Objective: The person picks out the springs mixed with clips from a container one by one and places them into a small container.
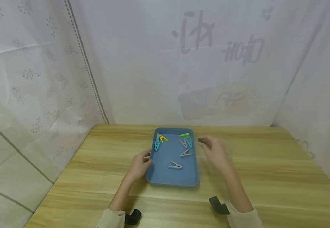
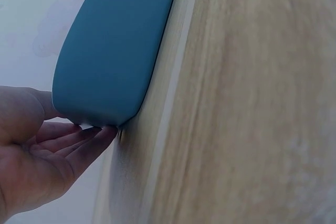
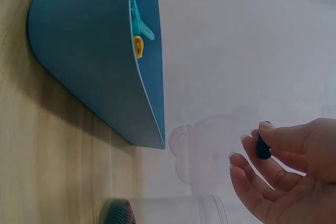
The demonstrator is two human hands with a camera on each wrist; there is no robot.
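A blue tray [image 1: 170, 184] lies on the wooden table with several clothespins in it. Yellow [image 1: 162, 139] and teal ones sit at its far left, green [image 1: 184, 135], teal and grey ones at its far right, and a grey clothespin [image 1: 176, 165] nearer the front. My left hand [image 1: 139, 164] grips the tray's left wall, thumb at the rim and fingers against the outer side [image 2: 113, 51]. Right of the tray, my right hand [image 1: 214, 152] pinches a small dark ridged coil [image 3: 263, 147] between thumb and index finger, above the table.
A clear cylindrical container [image 3: 168, 211] with a dark green ridged coil [image 3: 118, 212] at one end stands on the table right of the tray, beyond my right hand. Printed curtains hang behind the table's far edge and at both sides.
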